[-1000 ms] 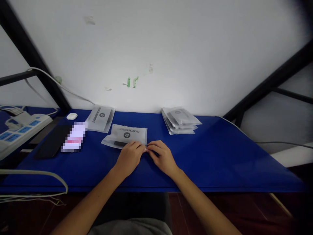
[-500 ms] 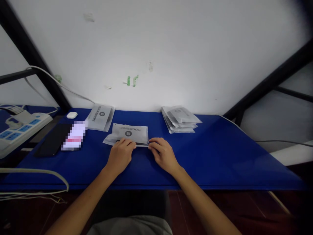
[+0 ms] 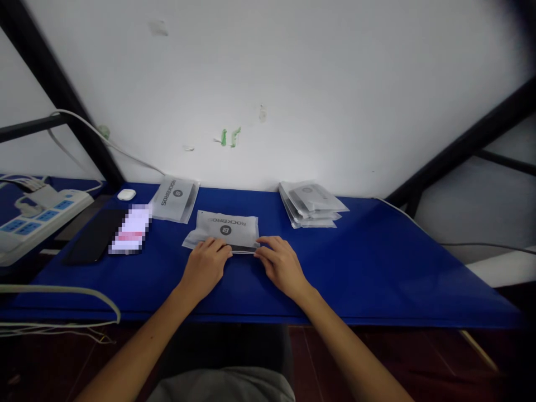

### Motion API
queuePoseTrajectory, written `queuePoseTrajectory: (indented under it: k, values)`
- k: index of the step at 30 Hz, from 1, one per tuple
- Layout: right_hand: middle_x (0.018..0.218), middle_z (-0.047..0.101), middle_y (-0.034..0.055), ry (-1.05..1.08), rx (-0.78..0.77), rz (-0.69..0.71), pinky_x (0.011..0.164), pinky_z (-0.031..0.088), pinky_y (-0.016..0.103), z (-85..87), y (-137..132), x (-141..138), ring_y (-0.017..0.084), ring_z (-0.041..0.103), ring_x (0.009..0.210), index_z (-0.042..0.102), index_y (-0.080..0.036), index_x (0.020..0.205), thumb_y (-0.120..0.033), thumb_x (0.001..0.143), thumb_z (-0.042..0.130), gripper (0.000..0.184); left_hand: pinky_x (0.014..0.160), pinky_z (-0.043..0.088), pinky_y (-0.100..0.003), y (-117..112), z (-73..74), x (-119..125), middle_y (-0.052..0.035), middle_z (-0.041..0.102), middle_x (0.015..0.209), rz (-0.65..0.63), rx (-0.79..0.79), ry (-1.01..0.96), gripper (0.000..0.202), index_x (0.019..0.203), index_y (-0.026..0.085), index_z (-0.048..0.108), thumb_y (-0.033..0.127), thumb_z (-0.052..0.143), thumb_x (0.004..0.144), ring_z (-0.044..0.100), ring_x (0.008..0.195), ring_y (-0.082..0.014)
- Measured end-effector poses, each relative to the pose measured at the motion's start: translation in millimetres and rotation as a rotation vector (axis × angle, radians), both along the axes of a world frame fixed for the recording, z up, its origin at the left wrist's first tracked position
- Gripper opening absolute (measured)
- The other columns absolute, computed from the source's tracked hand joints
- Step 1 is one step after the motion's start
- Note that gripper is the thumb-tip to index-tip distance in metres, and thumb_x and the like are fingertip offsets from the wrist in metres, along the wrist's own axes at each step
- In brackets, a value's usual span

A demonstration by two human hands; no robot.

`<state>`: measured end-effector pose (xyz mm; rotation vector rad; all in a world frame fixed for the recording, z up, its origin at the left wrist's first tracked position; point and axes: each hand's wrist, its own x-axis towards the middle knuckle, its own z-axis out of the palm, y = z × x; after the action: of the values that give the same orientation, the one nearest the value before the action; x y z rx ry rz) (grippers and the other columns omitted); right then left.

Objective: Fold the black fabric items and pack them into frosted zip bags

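A frosted plastic zip bag point(image 3: 226, 228) printed ROCKBROS lies on the blue table in front of me, its lettering upside down. Something dark shows through its near side. My left hand point(image 3: 208, 261) is closed on the bag's near edge, thumb toward the middle. At the near right corner, my right hand point(image 3: 280, 261) pinches the same edge between thumb and fingers. A white strip of the edge shows between the two hands. My fingers cover parts of the near edge.
Another ROCKBROS bag point(image 3: 175, 199) lies at the back left, and a pile of similar bags point(image 3: 312, 201) at the back right. On the left are a dark phone point(image 3: 94, 237), a pixelated bright screen point(image 3: 132, 229), a white earbud case point(image 3: 126, 194) and a power strip point(image 3: 42, 223).
The view has shifted slightly. Both hands stay at the bag's near edge, and the bag sits a little further right under them.
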<state>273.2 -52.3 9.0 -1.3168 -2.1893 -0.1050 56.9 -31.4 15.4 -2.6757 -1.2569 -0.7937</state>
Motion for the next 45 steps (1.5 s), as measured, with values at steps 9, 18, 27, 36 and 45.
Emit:
queuePoseTrajectory:
  k: [9, 18, 27, 36, 45]
  values:
    - [0.110, 0.067, 0.0067, -0.032, -0.014, -0.051, 0.076, 0.043, 0.035, 0.0, -3, 4, 0.022, 0.057, 0.097, 0.066, -0.021, 0.083, -0.017, 0.092, 0.050, 0.018, 0.067, 0.045, -0.033, -8, -0.6, -21, -0.0042, 0.068, 0.090, 0.143, 0.095, -0.021, 0.016, 0.088, 0.019, 0.065, 0.016, 0.050, 0.091, 0.060, 0.084, -0.0203]
    - [0.110, 0.067, 0.0056, -0.112, 0.023, -0.089, 0.078, 0.042, 0.034, -2.6, -4, 8, 0.021, 0.056, 0.099, 0.064, -0.021, 0.083, -0.008, 0.088, 0.049, 0.020, 0.071, 0.044, -0.034, -13, -0.4, -16, -0.0034, 0.069, 0.087, 0.171, 0.140, -0.057, 0.019, 0.084, 0.018, 0.067, 0.014, 0.050, 0.090, 0.059, 0.083, -0.0191]
    - [0.112, 0.067, 0.0052, -0.145, 0.044, -0.121, 0.079, 0.042, 0.034, -3.4, -6, 13, 0.022, 0.056, 0.099, 0.063, -0.021, 0.081, -0.007, 0.086, 0.050, 0.020, 0.070, 0.044, -0.033, -14, -6.2, -32, -0.0033, 0.069, 0.089, 0.272, 0.116, -0.066, 0.020, 0.088, 0.019, 0.067, 0.015, 0.048, 0.091, 0.060, 0.085, -0.0196]
    - [0.110, 0.067, 0.0072, -0.081, -0.082, -0.139, 0.077, 0.047, 0.037, -2.2, -8, 21, 0.024, 0.060, 0.097, 0.064, -0.021, 0.082, -0.021, 0.091, 0.052, 0.015, 0.079, 0.048, -0.033, -13, -10.9, -56, -0.0050, 0.066, 0.100, 0.238, -0.102, -0.137, 0.021, 0.092, 0.020, 0.065, 0.024, 0.044, 0.093, 0.060, 0.093, -0.0198]
    - [0.129, 0.059, 0.0108, 0.025, -0.223, -0.233, 0.096, 0.046, 0.045, 15.5, 17, -1, 0.028, 0.055, 0.118, 0.059, -0.019, 0.122, -0.041, 0.093, 0.048, 0.038, 0.100, 0.042, -0.039, 14, 17.2, -23, -0.0110, 0.049, 0.138, 0.280, -0.425, -0.181, 0.048, 0.135, 0.018, 0.044, 0.039, 0.043, 0.092, 0.047, 0.126, -0.0264]
